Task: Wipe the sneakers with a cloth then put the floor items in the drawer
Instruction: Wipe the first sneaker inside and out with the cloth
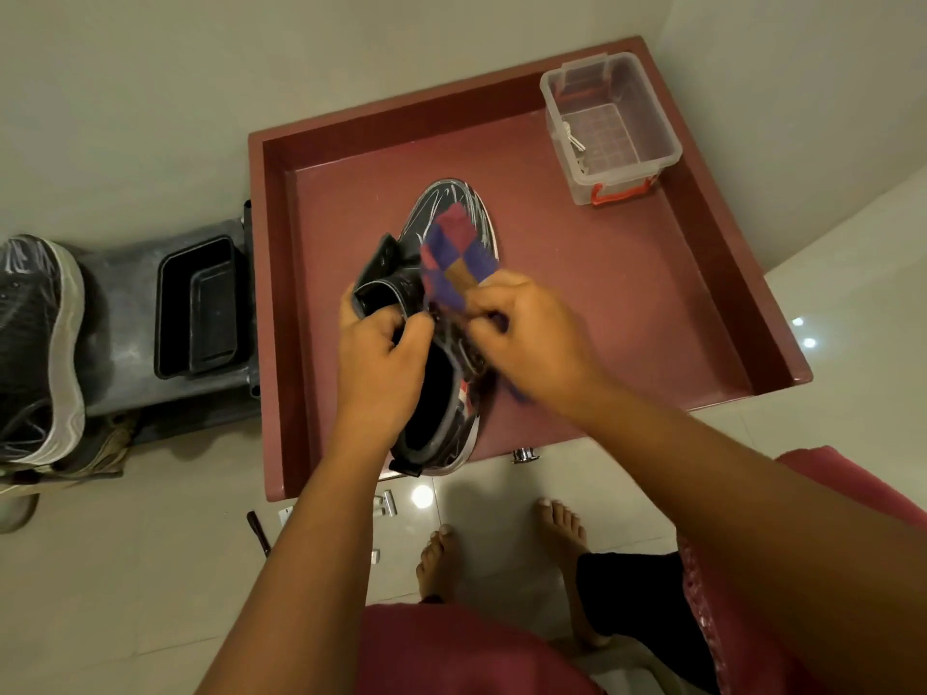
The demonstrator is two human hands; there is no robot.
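Held over the red drawer (pixel 702 273), mid-span with bare floor around it and clear of the plastic box (pixel 609 127) at the far-right corner: glossy black sneaker (pixel 441 343), left hand (pixel 381 353) fingers gripping its collar, right hand (pixel 531 328) fingers pinching the checked cloth (pixel 459 258) against the upper.

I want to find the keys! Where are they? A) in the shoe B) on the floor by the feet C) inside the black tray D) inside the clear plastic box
D: the keys lie inside the clear plastic box, against its left wall, in the far right corner of the red drawer.
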